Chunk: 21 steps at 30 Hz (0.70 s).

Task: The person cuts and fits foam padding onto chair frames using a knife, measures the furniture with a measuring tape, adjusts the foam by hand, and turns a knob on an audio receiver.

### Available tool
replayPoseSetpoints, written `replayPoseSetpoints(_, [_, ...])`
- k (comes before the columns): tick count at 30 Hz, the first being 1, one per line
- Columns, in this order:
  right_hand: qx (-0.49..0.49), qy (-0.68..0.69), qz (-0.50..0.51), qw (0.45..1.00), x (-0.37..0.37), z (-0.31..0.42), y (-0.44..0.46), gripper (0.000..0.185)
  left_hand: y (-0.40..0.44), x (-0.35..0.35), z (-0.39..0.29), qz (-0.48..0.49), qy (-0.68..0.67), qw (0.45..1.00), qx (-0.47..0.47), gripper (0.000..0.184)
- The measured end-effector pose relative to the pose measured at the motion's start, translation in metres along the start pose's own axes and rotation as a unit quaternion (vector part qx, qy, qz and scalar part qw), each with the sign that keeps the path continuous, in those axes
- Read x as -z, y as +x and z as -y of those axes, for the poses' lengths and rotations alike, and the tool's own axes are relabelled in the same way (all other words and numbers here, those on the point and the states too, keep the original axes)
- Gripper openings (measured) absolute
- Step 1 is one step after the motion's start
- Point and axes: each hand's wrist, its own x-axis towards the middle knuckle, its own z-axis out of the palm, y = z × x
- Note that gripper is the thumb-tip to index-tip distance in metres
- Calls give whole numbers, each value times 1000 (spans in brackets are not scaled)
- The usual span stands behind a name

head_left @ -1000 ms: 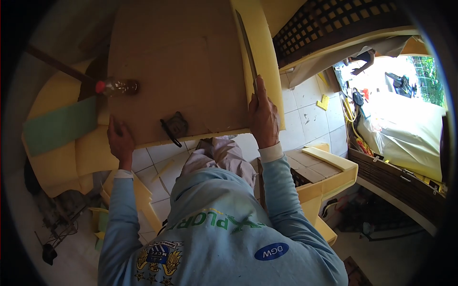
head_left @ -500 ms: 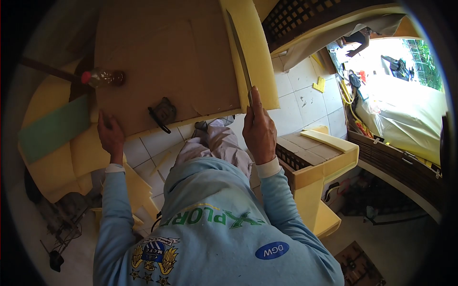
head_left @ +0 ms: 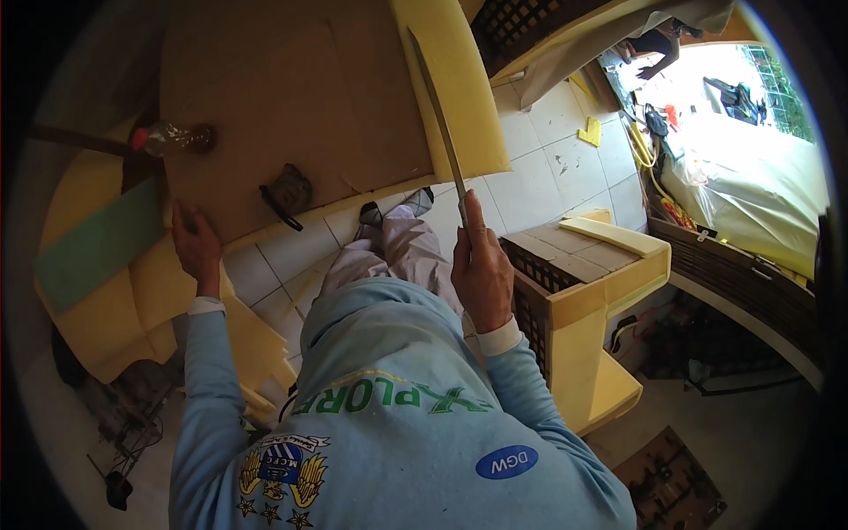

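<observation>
While the right hand clasps a long knife pointing ahead along yellow foam, the left hand lies unclenched at the near corner of the brown board; a steady angle should help.

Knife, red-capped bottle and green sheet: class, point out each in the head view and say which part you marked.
Knife [head_left: 442, 124]: head view, middle of the blade.
Red-capped bottle [head_left: 177, 139]: head view, clear side of the body.
Green sheet [head_left: 99, 245]: head view, middle of its flat face.

Single view: head-worn, above and behind left hand and right hand, facing forward-down. Shirt lies nearer the camera than either hand.
</observation>
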Motion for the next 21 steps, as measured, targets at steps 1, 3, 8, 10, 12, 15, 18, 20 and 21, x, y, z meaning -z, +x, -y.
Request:
replayPoseSetpoints(1, [-13, 0, 15, 1000, 3, 1, -5, 60, -1, 1, -2, 1, -2, 1000, 3, 59])
replayPoseSetpoints(3, [-5, 4, 9, 1000, 4, -3, -15, 60, 0, 0, -1, -2, -2, 1000, -2, 59])
replayPoseSetpoints(8, [-17, 4, 19, 1000, 9, -11, -42, 60, 1, 0, 1, 5, 14, 1000, 5, 59])
replayPoseSetpoints(10, [-22, -6, 24, 999, 12, -11, -53, 61, 0, 1, 0, 6, 14, 1000, 2, 59])
replayPoseSetpoints(12, [-25, -11, 31, 999, 15, -15, -65, 61, 1, 0, 2, 1, 15, 1000, -8, 59])
replayPoseSetpoints(15, [-4, -15, 3, 1000, 13, -25, -81, 63, 4, -7, 12, -11, 12, 999, -28, 59])
replayPoseSetpoints(18, [4, -15, -12, 1000, 13, -34, -99, 64, 3, -7, 13, -9, 1, 999, -40, 59])
replayPoseSetpoints(20, [-3, -8, -11, 1000, 10, -40, -114, 63, 2, -3, 9, -4, -6, 999, -49, 59])
replayPoseSetpoints(21, [-6, -6, -10, 1000, 9, -43, -121, 62, 3, -3, 10, -2, -7, 998, -54, 60])
